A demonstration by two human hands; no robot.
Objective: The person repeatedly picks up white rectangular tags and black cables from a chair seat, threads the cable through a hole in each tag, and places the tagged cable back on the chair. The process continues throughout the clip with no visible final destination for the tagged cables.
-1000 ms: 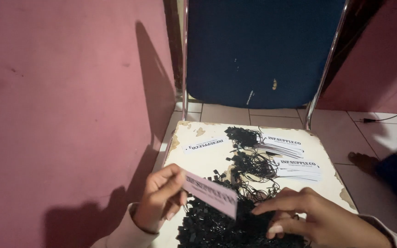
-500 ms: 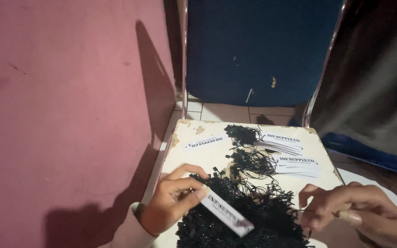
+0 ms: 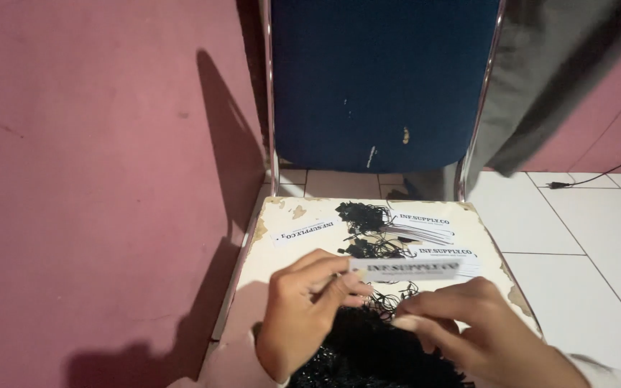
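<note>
At the lower centre of the frame, the left hand is pinching a white paper tag by its left end, holding it level above the bench. The right hand, at the lower right, is closing its fingertips, probably on a thin black string, over the pile of black strings. Stacked white tags are lying behind, before the blue chair.

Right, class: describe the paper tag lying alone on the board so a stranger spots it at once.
Start at the blue chair, then drop to the worn white board before it. The lone tag lies near its top left corner, apart from the stacked tags with black strings.
</note>
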